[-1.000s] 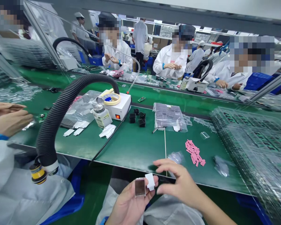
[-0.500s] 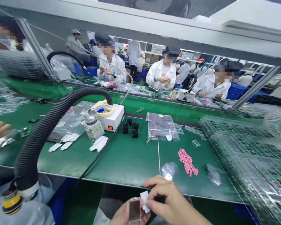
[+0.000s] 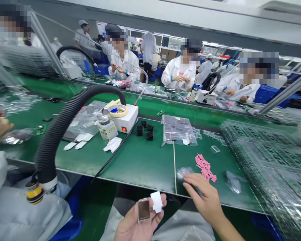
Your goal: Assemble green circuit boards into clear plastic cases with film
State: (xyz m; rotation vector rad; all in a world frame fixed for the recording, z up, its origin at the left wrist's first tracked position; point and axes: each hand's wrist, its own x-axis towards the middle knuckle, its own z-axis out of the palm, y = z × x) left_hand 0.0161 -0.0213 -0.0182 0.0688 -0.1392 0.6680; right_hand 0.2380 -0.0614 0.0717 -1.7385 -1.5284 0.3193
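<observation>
My left hand [image 3: 134, 222] is closed around a small display screen [image 3: 143, 210] with a dark face and a clear edge. Beside the screen, a white paper-like piece [image 3: 156, 202] stands against the fingers of the same hand. My right hand [image 3: 204, 195] reaches over the table's front edge, its thumb and fingers apart. Its fingertips are at a small pile of clear plastic film [image 3: 185, 171]; whether they touch it I cannot tell. Right of that pile lie several pink strips [image 3: 205, 167].
A black hose [image 3: 47, 144] arches from a white box [image 3: 126, 117] carrying a tape roll. A bottle [image 3: 107, 129], black pieces [image 3: 145, 130] and a bag of screens [image 3: 178, 129] stand behind. Stacked clear trays [image 3: 266, 160] fill the right. A co-worker's hand [image 3: 0, 124] is at left.
My right hand has left the white piece and moved right to the clear film pile. The white piece stays with the screen in my left hand. The view has shifted slightly.
</observation>
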